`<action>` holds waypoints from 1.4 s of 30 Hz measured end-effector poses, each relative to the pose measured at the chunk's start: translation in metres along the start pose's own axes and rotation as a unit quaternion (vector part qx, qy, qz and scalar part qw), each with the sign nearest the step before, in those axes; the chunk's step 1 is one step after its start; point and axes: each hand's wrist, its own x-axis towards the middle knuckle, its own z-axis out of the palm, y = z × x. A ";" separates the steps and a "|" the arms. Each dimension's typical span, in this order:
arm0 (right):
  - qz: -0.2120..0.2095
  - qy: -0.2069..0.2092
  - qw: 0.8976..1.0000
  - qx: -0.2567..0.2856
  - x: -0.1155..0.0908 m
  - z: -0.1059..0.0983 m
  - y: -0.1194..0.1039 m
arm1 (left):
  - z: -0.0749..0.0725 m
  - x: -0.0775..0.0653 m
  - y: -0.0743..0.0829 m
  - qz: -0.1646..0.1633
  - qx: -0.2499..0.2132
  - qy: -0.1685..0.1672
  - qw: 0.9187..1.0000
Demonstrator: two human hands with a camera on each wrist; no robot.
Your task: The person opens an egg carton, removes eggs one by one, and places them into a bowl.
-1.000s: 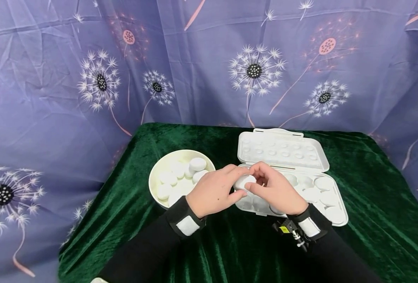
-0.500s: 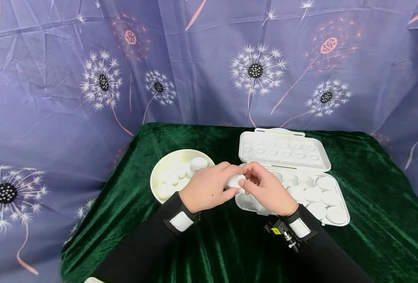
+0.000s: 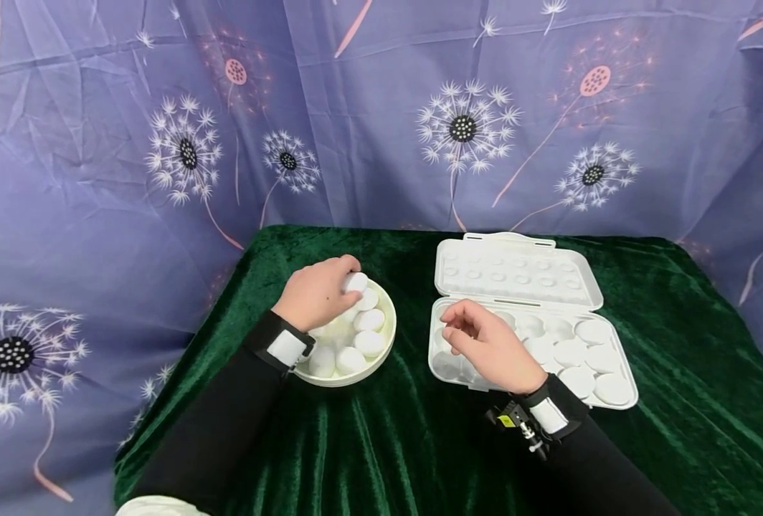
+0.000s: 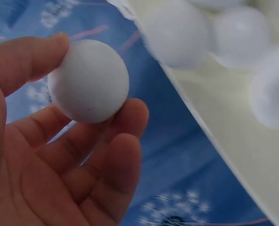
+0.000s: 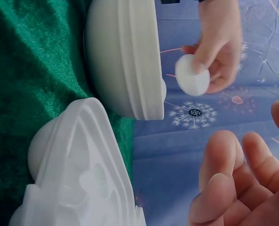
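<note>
Egg [image 3: 356,282] above the bowl's far side, in the left hand [image 3: 317,295] only.
Half a second ago both hands met on an egg by the carton [image 5: 68,146]; now left pinches one, thumb against fingers, over the bowl [image 5: 125,61]. Probably the same egg, carried left, not yet let go. Right hand [image 3: 494,347] over carton's left part, fingers loosely bent, holding nothing. Bowl: several white eggs [image 3: 370,342]. Carton: lid [image 3: 517,266] back, more eggs [image 3: 612,389] at right.

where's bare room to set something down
On the green velvet cloth: a narrow gap between the round cream bowl and open white plastic egg carton, space between the black fabric sleeves, and right of the carton. Crowded: the bowl of white oval eggs and the carton's right end.
</note>
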 end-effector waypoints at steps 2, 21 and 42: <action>0.008 -0.002 1.000 -0.008 -0.001 0.000 0.000 | 0.002 0.003 -0.010 -0.025 0.005 -0.016 1.000; 0.005 -0.013 1.000 -0.006 -0.005 -0.004 0.007 | 0.017 0.015 -0.031 -0.060 0.089 -0.071 0.992; 0.023 0.002 0.998 -0.059 -0.013 -0.019 0.019 | 0.005 -0.008 0.047 0.094 0.040 0.045 0.994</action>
